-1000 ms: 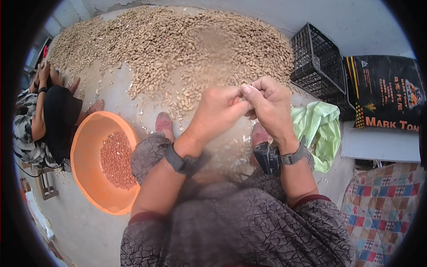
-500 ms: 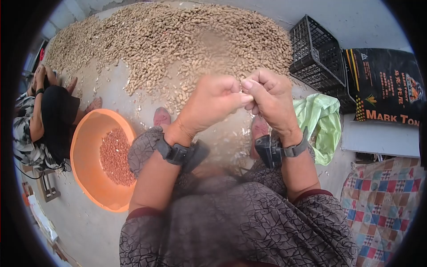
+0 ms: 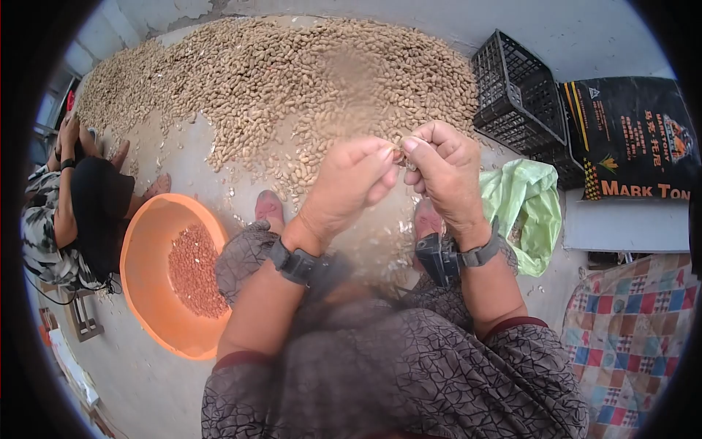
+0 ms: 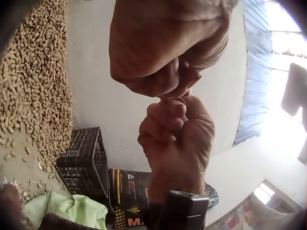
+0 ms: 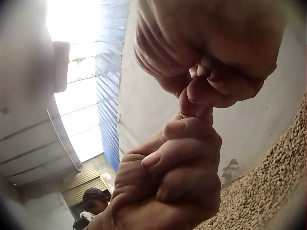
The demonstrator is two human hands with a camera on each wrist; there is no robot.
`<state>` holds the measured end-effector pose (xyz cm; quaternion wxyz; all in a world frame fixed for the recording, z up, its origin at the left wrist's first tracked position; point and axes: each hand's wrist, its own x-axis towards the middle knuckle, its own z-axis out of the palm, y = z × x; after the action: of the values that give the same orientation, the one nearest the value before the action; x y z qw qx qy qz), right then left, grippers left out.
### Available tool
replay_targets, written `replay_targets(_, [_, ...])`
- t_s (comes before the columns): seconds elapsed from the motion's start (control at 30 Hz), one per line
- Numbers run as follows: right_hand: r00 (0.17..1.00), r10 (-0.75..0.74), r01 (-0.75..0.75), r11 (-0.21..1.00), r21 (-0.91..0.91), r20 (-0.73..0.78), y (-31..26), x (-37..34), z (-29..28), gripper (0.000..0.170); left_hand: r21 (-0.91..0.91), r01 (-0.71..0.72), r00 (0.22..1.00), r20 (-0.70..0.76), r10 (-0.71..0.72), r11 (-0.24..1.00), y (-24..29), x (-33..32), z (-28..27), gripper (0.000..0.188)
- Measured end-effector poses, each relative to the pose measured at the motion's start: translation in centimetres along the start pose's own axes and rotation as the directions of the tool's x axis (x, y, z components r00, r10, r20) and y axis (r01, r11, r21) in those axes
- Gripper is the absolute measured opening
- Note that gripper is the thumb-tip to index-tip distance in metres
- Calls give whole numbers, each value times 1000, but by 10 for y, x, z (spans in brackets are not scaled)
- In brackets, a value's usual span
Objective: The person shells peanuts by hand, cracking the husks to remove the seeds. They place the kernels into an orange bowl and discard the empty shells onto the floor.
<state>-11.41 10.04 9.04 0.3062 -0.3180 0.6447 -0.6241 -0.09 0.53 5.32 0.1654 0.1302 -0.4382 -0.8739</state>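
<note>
In the head view both hands meet in front of the body, fingertips close together. My left hand (image 3: 347,183) has its fingers curled, thumb and forefinger pinching one side of a small peanut (image 3: 399,155). From the other side, my right hand (image 3: 450,172) pinches it between thumb and curled fingers. A bit of reddish kernel and pale shell shows between the fingertips. The wrist views show the left hand (image 4: 168,43) and the right hand (image 4: 180,134) tip to tip, the fingers hiding most of the peanut.
A large heap of unshelled peanuts (image 3: 285,73) lies along the wall. An orange basin (image 3: 139,293) with shelled red kernels (image 3: 194,271) stands left, near another seated person (image 3: 80,197). At right are a black crate (image 3: 512,102), a green bag (image 3: 537,212) and a black sack (image 3: 629,139).
The fingertips were pressed together before; now they have parted slightly, and reddish kernel and shell show between them. The left fingers have turned a little. The head view has shifted slightly.
</note>
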Motion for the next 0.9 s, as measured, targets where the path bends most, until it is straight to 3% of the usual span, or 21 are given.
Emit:
replay_targets(0.2, [1000, -4, 5, 999, 47, -24, -1, 1, 10, 12, 80, -8, 989, -146, 20, 997, -4, 5, 5, 16])
replay_targets(0.27, [1000, 1, -1, 999, 38, 2, -2, 1, 11, 12, 270, -114, 971, -173, 164, 956, -4, 6, 7, 16])
replay_targets(0.4, [999, 25, -22, 997, -76, 40, 0, 3, 7, 12, 263, -149, 967, -162, 196, 953, -11, 6, 2, 16])
replay_targets(0.5, [998, 48, -46, 997, -54, 42, 1, 2, 5, 11, 132, -96, 981, -152, 116, 987, -11, 5, 3, 16])
replay_targets(0.57, [997, 56, -55, 998, -10, 56, 1, 2, 5, 11, -52, -42, 990, -134, 35, 998, -10, 5, 4, 15])
replay_targets(0.7, [997, 42, -48, 994, 102, 61, 3, -1, 6, 10, -152, -26, 993, -119, 8, 988, -12, 6, 2, 14])
replay_targets(0.77, [999, 21, -26, 994, 102, 48, 4, -3, 8, 9, -299, -26, 993, -118, -10, 954, -12, 5, 3, 15])
replay_targets(0.9, [999, 36, -33, 996, 87, -37, 5, -2, 16, 6, -321, -41, 995, -102, 9, 946, -11, 7, 5, 18])
